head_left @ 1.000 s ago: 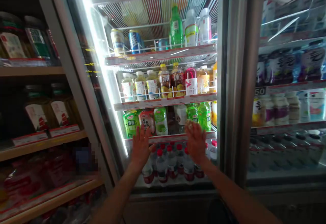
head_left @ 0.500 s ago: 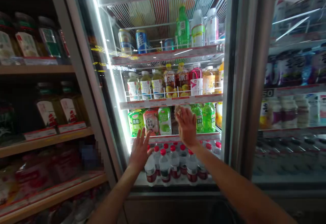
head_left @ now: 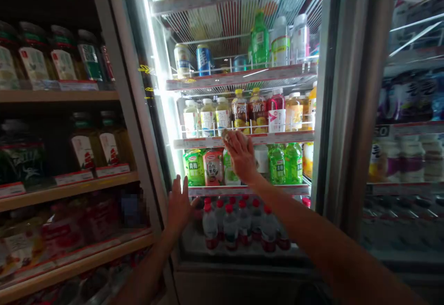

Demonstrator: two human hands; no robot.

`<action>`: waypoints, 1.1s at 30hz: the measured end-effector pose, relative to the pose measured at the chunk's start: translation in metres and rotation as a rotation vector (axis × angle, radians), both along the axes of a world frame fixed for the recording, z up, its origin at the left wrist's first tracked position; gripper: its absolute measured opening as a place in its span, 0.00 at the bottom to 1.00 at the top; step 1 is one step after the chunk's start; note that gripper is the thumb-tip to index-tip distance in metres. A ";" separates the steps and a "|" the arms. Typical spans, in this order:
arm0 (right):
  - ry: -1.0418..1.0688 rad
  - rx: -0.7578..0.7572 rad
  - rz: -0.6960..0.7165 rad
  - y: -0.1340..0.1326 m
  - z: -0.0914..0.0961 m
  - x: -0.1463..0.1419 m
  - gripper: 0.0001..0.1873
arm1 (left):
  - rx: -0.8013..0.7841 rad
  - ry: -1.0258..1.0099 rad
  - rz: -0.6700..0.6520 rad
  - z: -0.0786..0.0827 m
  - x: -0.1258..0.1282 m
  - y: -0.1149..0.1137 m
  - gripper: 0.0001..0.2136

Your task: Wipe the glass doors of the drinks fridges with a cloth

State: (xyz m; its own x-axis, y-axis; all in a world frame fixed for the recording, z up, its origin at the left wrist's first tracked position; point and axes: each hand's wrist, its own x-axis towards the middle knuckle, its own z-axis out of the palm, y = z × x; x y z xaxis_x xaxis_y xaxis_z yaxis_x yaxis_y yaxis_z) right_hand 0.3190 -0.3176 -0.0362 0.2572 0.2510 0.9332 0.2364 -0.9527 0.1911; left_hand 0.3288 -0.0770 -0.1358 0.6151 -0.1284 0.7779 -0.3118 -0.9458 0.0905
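Note:
My right hand [head_left: 242, 157] is raised in front of the lit drinks fridge, its palm towards the glass door. A crumpled pale cloth [head_left: 226, 135] shows at its fingertips, mostly hidden under the hand. Behind the fingers are the shelf rail [head_left: 280, 137] and a green-labelled bottle [head_left: 229, 168], partly covered. Lower left, my left hand [head_left: 179, 205] is open with its fingers up and apart, close to the door's left edge; nothing is in it. Whether its fingertips touch the glass, I cannot tell.
Inside the fridge stand tea bottles [head_left: 224, 116], a red-labelled bottle [head_left: 214, 166] and red-capped water bottles [head_left: 231, 224]. Wooden shelves [head_left: 69, 189] with bottles are on the left. A metal door frame [head_left: 360, 111] and another drinks fridge are on the right.
My right hand has moved left and slightly up across the glass with the cloth. My left hand is a little further left. The view has shifted, so the fridge sits further right.

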 end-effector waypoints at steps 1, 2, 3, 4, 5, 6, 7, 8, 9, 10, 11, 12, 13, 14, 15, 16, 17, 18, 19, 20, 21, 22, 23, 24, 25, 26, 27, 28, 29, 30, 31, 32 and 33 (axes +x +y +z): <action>0.036 -0.084 0.034 0.008 -0.009 -0.001 0.30 | 0.002 -0.001 0.006 0.000 -0.001 0.000 0.33; 0.067 -0.182 0.073 0.015 -0.021 -0.003 0.31 | 0.008 -0.002 0.011 0.000 -0.001 -0.001 0.33; 0.092 -0.285 0.114 0.022 -0.036 -0.005 0.31 | 0.017 -0.003 0.016 0.000 -0.002 0.000 0.33; 0.108 -0.379 0.154 0.027 -0.049 -0.007 0.31 | 0.027 -0.004 0.021 0.001 -0.003 0.000 0.32; 0.112 -0.454 0.185 0.030 -0.059 -0.008 0.30 | 0.038 -0.005 0.025 0.002 -0.004 0.002 0.32; 0.105 -0.501 0.203 0.031 -0.062 -0.008 0.29 | 0.051 -0.003 0.027 0.003 -0.005 0.003 0.32; 0.088 -0.511 0.204 0.031 -0.059 -0.006 0.28 | 0.063 0.000 0.031 0.004 -0.006 0.004 0.31; 0.062 -0.480 0.187 0.029 -0.049 -0.003 0.27 | 0.070 0.006 0.035 0.005 -0.007 0.005 0.31; 0.035 -0.410 0.155 0.027 -0.033 0.000 0.26 | 0.072 0.011 0.039 0.006 -0.007 0.006 0.30; 0.008 -0.319 0.117 0.025 -0.014 0.004 0.26 | 0.070 0.017 0.043 0.007 -0.008 0.006 0.30; -0.015 -0.223 0.080 0.024 0.006 0.009 0.26 | 0.065 0.023 0.047 0.008 -0.009 0.005 0.30; -0.032 -0.143 0.052 0.023 0.023 0.012 0.26 | 0.057 0.029 0.051 0.008 -0.009 0.004 0.29; -0.039 -0.095 0.038 0.023 0.035 0.015 0.26 | 0.048 0.031 0.056 0.009 -0.010 0.002 0.29; -0.037 -0.090 0.038 0.023 0.041 0.017 0.26 | 0.040 0.027 0.062 0.011 -0.010 0.000 0.29; -0.031 -0.123 0.050 0.025 0.041 0.016 0.26 | 0.035 0.017 0.068 0.013 -0.010 -0.002 0.29; -0.025 -0.192 0.075 0.027 0.034 0.015 0.26 | 0.032 -0.003 0.071 0.016 -0.010 -0.004 0.28; -0.019 -0.287 0.109 0.029 0.023 0.012 0.25 | 0.031 -0.032 0.071 0.019 -0.010 -0.006 0.28; -0.018 -0.391 0.148 0.030 0.011 0.009 0.25 | 0.031 -0.067 0.066 0.024 -0.009 -0.008 0.28; -0.021 -0.492 0.188 0.030 -0.001 0.006 0.25 | 0.032 -0.103 0.058 0.031 -0.008 -0.011 0.28; -0.027 -0.570 0.214 0.028 -0.009 0.004 0.25 | 0.035 -0.135 0.047 0.038 -0.007 -0.013 0.29; -0.036 -0.614 0.222 0.024 -0.011 0.003 0.25 | 0.040 -0.159 0.036 0.047 -0.006 -0.016 0.29; -0.049 -0.614 0.208 0.018 -0.007 0.003 0.25 | 0.047 -0.174 0.029 0.057 -0.005 -0.019 0.29; -0.067 -0.571 0.174 0.009 0.004 0.003 0.26 | 0.055 -0.180 0.023 0.067 -0.003 -0.022 0.29; -0.092 -0.496 0.126 -0.001 0.020 0.004 0.26 | 0.064 -0.182 0.017 0.078 -0.002 -0.026 0.29; -0.123 -0.398 0.073 -0.012 0.040 0.005 0.26 | 0.072 -0.184 0.009 0.088 -0.001 -0.030 0.29; -0.156 -0.285 0.021 -0.024 0.061 0.006 0.26 | 0.079 -0.190 -0.001 0.099 0.000 -0.035 0.30; -0.186 -0.176 -0.022 -0.035 0.080 0.005 0.26 | 0.084 -0.200 -0.014 0.108 0.001 -0.041 0.30; -0.207 -0.081 -0.056 -0.045 0.095 0.004 0.26 | 0.090 -0.212 -0.028 0.117 0.002 -0.046 0.31; -0.220 -0.011 -0.078 -0.054 0.104 0.002 0.26 | 0.096 -0.224 -0.042 0.124 0.002 -0.052 0.31; -0.221 0.024 -0.088 -0.060 0.106 -0.002 0.27 | 0.104 -0.234 -0.055 0.130 0.002 -0.058 0.31; -0.212 0.015 -0.087 -0.064 0.102 -0.006 0.27 | 0.115 -0.239 -0.066 0.135 0.002 -0.064 0.32; -0.196 -0.034 -0.080 -0.067 0.092 -0.010 0.28 | 0.126 -0.239 -0.073 0.138 0.002 -0.069 0.32; -0.177 -0.119 -0.067 -0.069 0.079 -0.014 0.28 | 0.136 -0.238 -0.076 0.141 0.001 -0.074 0.32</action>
